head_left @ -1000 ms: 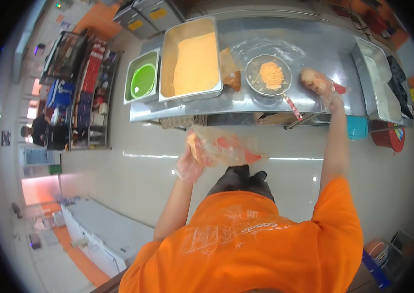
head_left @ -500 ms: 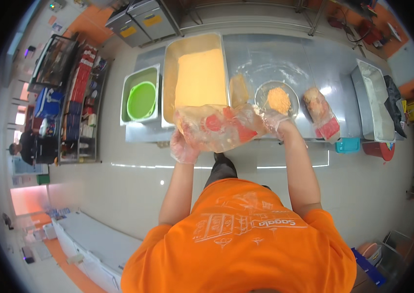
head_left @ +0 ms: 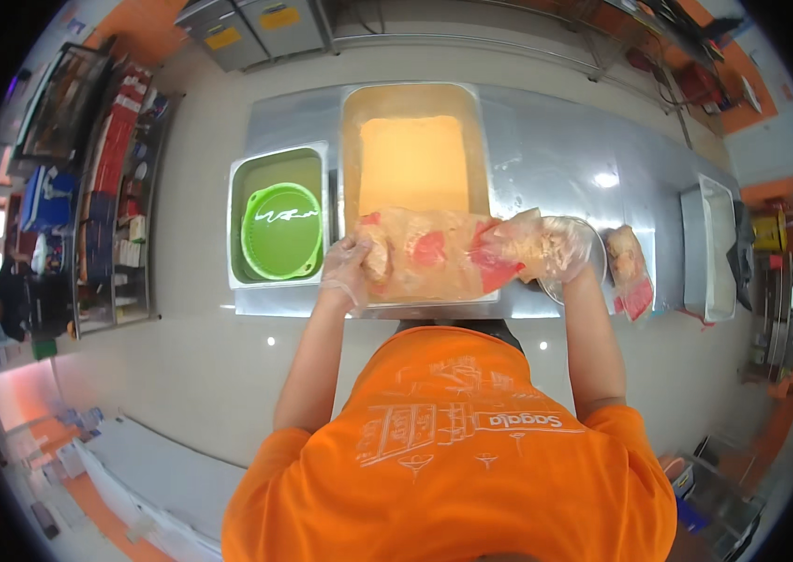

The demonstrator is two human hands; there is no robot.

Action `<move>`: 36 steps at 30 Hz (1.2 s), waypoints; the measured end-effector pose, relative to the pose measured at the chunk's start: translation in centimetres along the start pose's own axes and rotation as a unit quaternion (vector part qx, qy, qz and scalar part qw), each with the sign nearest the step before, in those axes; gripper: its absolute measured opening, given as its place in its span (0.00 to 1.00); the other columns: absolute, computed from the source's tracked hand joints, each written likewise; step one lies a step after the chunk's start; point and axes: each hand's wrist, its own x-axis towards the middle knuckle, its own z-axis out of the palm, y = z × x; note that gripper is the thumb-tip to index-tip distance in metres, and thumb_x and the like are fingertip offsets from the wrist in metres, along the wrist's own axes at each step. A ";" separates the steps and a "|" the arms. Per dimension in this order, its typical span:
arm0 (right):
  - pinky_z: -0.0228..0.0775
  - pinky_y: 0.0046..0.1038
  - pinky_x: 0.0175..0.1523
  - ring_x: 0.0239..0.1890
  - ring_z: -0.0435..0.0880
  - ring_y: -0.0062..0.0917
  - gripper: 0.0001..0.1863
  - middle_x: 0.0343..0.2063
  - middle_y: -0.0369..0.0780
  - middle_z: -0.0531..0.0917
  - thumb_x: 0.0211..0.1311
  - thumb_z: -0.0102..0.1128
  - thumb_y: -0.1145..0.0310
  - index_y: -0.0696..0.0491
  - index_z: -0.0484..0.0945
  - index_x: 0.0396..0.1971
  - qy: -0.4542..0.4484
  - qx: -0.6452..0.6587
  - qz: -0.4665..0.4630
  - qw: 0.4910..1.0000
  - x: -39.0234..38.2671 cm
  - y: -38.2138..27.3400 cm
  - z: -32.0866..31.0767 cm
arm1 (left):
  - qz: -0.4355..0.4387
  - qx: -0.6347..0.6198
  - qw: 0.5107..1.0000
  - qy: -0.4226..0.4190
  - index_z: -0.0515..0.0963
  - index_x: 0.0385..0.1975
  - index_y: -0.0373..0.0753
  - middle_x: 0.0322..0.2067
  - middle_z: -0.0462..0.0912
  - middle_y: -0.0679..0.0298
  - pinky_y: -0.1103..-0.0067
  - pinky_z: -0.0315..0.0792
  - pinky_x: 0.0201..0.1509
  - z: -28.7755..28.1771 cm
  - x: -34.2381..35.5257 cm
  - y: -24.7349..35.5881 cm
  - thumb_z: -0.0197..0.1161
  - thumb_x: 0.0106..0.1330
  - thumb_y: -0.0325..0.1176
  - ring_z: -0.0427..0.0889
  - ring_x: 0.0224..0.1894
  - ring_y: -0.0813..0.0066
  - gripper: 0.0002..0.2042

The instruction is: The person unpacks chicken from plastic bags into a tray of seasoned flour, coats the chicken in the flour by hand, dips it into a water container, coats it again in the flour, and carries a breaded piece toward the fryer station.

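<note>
My left hand [head_left: 348,272] and right hand [head_left: 560,251] both grip the plastic bag [head_left: 443,255] of pieces, full, unemptied over the crumb tray [head_left: 413,150] on the worktop [head_left: 565,159]

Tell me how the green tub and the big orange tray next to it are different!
The green tub is smaller and holds a round green strainer; the orange tray is bigger and holds a flat bed of orange crumbs. The tub stands uncovered, while a plastic bag, held by the left hand and right hand, hangs over the tray's near end. Both are steel pans side by side in the counter.
</note>
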 end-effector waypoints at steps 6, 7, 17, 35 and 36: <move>0.58 0.46 0.73 0.67 0.69 0.49 0.48 0.64 0.59 0.69 0.57 0.56 0.44 0.72 0.63 0.63 -0.092 0.692 0.085 0.711 4.8 3.3 0.5 | -0.001 -0.075 0.997 0.022 0.77 0.50 0.31 0.45 0.83 0.59 0.77 0.76 0.52 0.3 1.3 -0.7 0.59 0.72 0.31 0.83 0.44 0.72 0.12; 0.61 0.42 0.72 0.65 0.72 0.44 0.44 0.62 0.56 0.72 0.56 0.61 0.48 0.69 0.65 0.63 -0.131 0.705 0.020 0.696 5.6 2.6 0.8 | -0.007 -0.112 0.992 0.051 0.76 0.50 0.31 0.45 0.83 0.59 0.77 0.75 0.53 0.3 1.2 -1.0 0.59 0.72 0.31 0.83 0.45 0.72 0.12; 0.78 0.28 0.54 0.51 0.82 0.29 0.20 0.52 0.45 0.81 0.65 0.58 0.72 0.62 0.75 0.55 -0.200 0.306 0.078 0.928 10.1 -3.0 5.9 | 0.072 0.040 0.980 0.180 0.78 0.51 0.33 0.40 0.85 0.62 0.80 0.77 0.47 3.2 1.0 -3.2 0.61 0.71 0.32 0.83 0.41 0.76 0.13; 0.77 0.22 0.44 0.44 0.81 0.17 0.22 0.49 0.37 0.81 0.67 0.61 0.70 0.58 0.74 0.60 -0.177 0.175 -0.098 0.964 7.5 3.5 8.5 | 0.050 -0.067 0.980 0.182 0.79 0.38 0.37 0.30 0.82 0.67 0.80 0.75 0.31 2.8 0.8 -2.2 0.62 0.72 0.36 0.79 0.29 0.79 0.08; 0.76 0.25 0.49 0.46 0.80 0.23 0.22 0.48 0.39 0.82 0.64 0.63 0.70 0.53 0.75 0.58 -0.175 0.390 0.113 0.897 7.5 0.4 7.4 | 0.034 -0.095 0.981 0.167 0.80 0.38 0.36 0.32 0.83 0.67 0.80 0.75 0.34 2.6 0.3 -1.7 0.64 0.71 0.37 0.80 0.32 0.80 0.09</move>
